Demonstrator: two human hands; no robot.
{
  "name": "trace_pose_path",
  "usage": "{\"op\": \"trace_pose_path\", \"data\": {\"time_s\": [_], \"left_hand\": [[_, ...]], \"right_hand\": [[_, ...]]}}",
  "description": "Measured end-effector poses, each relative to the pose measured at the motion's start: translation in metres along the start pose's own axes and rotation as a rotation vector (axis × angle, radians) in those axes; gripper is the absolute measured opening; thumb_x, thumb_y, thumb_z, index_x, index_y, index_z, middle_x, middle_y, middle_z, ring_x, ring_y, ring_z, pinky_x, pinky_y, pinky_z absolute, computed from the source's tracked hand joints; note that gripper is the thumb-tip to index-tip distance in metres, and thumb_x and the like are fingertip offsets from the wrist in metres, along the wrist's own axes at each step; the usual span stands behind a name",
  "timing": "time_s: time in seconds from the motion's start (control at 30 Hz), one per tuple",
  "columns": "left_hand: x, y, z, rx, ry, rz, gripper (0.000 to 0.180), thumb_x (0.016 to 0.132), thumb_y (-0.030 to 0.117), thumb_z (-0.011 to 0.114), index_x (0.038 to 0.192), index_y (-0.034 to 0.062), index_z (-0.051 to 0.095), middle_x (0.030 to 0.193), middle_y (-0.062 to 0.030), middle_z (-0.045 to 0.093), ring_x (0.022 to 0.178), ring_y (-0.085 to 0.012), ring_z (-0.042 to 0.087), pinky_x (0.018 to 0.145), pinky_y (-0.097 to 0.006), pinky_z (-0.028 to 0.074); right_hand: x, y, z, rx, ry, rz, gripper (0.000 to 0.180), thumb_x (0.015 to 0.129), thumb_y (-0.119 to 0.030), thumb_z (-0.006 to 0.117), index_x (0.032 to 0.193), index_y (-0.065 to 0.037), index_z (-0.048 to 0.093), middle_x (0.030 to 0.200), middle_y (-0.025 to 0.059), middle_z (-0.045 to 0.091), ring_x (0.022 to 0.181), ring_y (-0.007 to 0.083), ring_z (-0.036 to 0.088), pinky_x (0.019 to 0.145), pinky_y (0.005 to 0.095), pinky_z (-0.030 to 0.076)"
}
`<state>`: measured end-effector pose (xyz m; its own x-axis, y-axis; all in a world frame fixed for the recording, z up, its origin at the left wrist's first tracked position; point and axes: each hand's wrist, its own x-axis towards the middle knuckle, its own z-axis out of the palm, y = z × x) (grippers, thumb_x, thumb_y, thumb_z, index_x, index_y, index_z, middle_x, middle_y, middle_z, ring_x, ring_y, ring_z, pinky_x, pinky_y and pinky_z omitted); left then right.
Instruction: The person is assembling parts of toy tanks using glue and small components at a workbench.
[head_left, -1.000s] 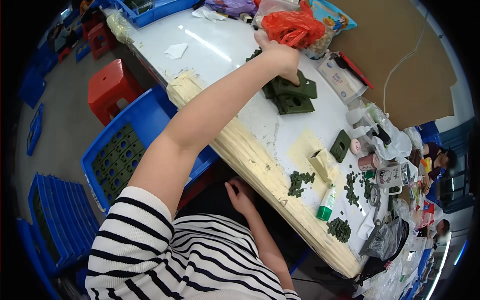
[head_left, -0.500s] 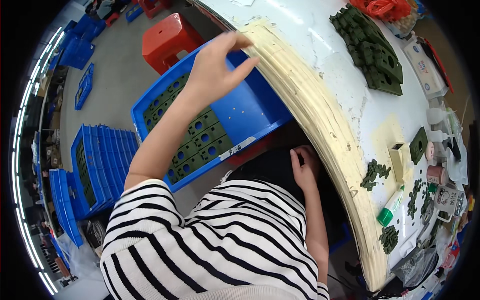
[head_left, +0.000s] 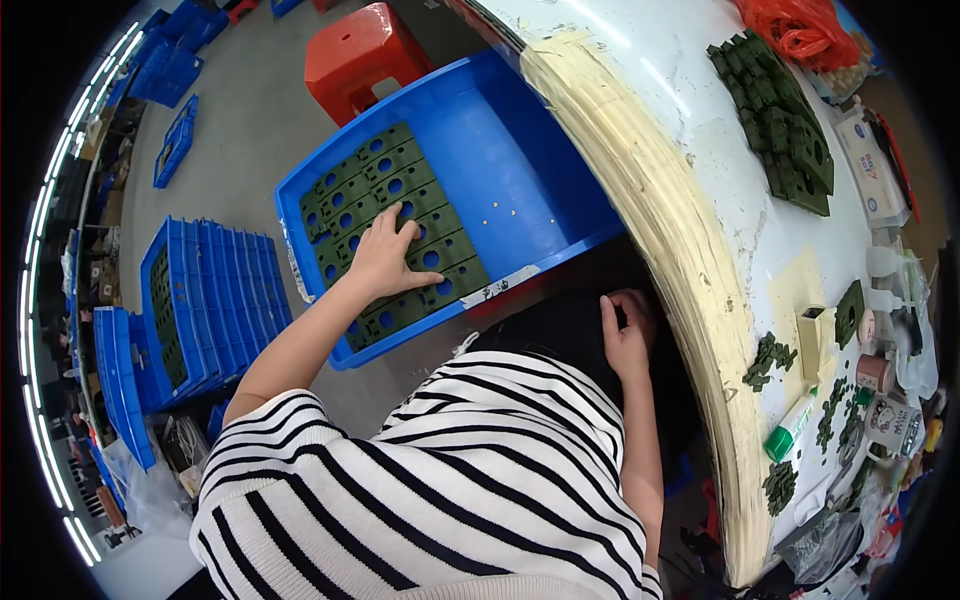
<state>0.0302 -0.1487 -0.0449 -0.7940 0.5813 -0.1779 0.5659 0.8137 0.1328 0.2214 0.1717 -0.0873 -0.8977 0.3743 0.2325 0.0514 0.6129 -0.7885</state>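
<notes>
My left hand [head_left: 385, 256] reaches down into a blue plastic bin [head_left: 500, 130], fingers and thumb spread over flat dark green plates [head_left: 385, 170]. The plates lie side by side in rows, each with round holes and small slots. The fingertips seem to rest on one plate, and nothing is lifted. Against my dark-clothed lap, beside the table edge, lies my right hand [head_left: 628, 332], loosely bent with a gap between thumb and fingers; no object shows in it.
On the white table [head_left: 690, 130] with its taped edge [head_left: 650, 190] sits a pile of green parts [head_left: 775, 125]. Small green pieces [head_left: 768, 362] and a green-capped tube [head_left: 792, 425] lie nearer. A red stool [head_left: 365, 55] stands behind the bin; stacked blue bins [head_left: 215, 305] stand left.
My left hand has moved from above the bin, near the table edge, down and left onto the green plates. The right hand stays on my lap. The view has shifted slightly.
</notes>
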Motion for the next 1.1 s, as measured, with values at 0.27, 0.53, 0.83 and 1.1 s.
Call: {"op": "trace_pose_path", "data": {"time_s": [0.27,0.53,0.83,1.1], "left_hand": [[0.007,0.007,0.011,0.117,-0.094,-0.018,0.087,0.058,0.059,0.073,0.115,-0.0027,0.050,0.136,-0.0298,0.033,0.136,-0.0467,0.019,0.107,-0.067,0.012],[0.014,0.026,-0.012,-0.011,-0.036,-0.084,0.091,0.054,0.055,0.074,0.115,-0.0084,0.051,0.132,-0.0303,0.035,0.134,-0.0455,0.020,0.108,-0.067,0.006],[0.096,0.125,-0.185,-0.194,0.672,0.437,0.071,0.056,0.041,0.077,0.107,-0.0011,0.052,0.125,-0.0249,0.040,0.128,-0.0414,0.030,0.105,-0.052,0.021],[0.206,0.310,-0.213,-0.126,0.387,0.507,0.089,0.056,0.057,0.073,0.110,-0.0106,0.052,0.134,-0.0342,0.032,0.136,-0.0493,0.013,0.097,-0.079,0.010]], "right_hand": [[-0.002,0.001,0.002,-0.005,0.012,0.000,0.016,0.088,-0.014,0.062,0.079,-0.002,0.058,0.083,0.0122,0.060,0.077,0.0302,0.060,0.069,0.0356,0.047],[-0.008,0.004,0.002,-0.035,-0.009,0.117,0.015,0.086,-0.016,0.065,0.080,-0.003,0.060,0.085,0.0108,0.060,0.076,0.0268,0.060,0.062,0.0333,0.046],[-0.006,0.011,0.006,-0.038,0.050,-0.019,0.015,0.084,-0.016,0.067,0.080,-0.003,0.060,0.079,0.0115,0.059,0.068,0.0278,0.059,0.057,0.0335,0.045],[-0.010,0.013,0.013,-0.102,0.011,0.061,0.020,0.088,-0.023,0.063,0.084,-0.003,0.062,0.082,0.0129,0.061,0.075,0.0304,0.060,0.067,0.0358,0.047]]}}
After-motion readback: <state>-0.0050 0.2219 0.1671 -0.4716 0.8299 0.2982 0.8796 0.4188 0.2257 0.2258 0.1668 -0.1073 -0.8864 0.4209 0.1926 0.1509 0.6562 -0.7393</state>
